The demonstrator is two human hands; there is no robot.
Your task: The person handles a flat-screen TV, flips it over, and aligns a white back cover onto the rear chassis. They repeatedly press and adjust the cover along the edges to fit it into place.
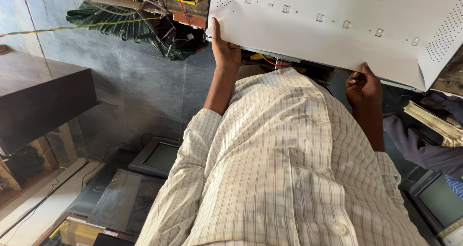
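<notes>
— Hands first: how do they sit on that white panel [347, 34]?

— The left hand [224, 47] is up in the upper middle of the frame, fingers straight and pressed together, lying flat along the panel's left edge. The palm wraps the lower corner, so it grips the sheet rather than merely touching it.

— And the right hand [362, 86]?

— Right of centre, at the panel's lower edge. Its fingers are curled in tight, pinching the rim of the sheet between thumb and knuckles.

— Arm pose?

— Both forearms rise out of the checked shirt [289, 169] that fills the lower middle of the frame, sleeves rolled to the elbow. The left forearm runs nearly straight up; the right one leans slightly outward toward the right.

— Where does the panel lie?

— Across the upper right of the frame, tilted, its far end running out at the right edge. A row of small clear studs crosses it, and perforated patches sit at two corners.

— Anything around it?

— Grey tiled floor [144, 82] at left, a dark cabinet [43, 106] at the left edge, old monitors [156, 157] at lower left, and a tangle of wires [164, 29] beside the left hand.
</notes>
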